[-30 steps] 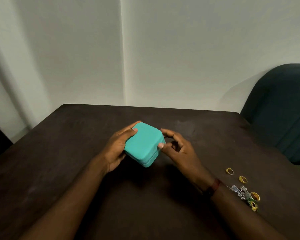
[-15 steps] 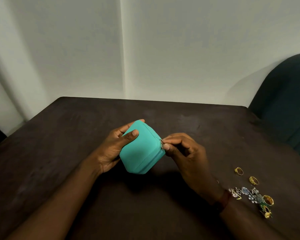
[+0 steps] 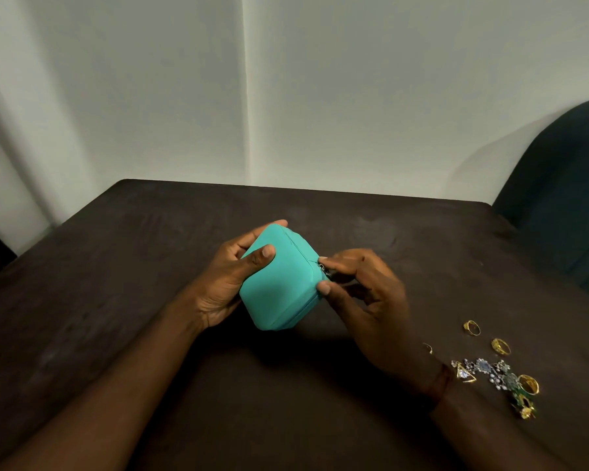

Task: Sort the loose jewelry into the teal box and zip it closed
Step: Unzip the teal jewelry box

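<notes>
Right hand [image 3: 371, 300] has spread around metal pull [image 3: 325, 271] on rounded teal box [image 3: 279, 290].

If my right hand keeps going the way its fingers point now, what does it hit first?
The teal box, almost at once: your right hand points leftward at its corner, fingertips beside the zipper pull there.

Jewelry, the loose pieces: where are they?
In the head view the jewelry lies on the table at the lower right, by the wrist of the right hand, apart from the box gripped by the left hand at the centre.
</notes>
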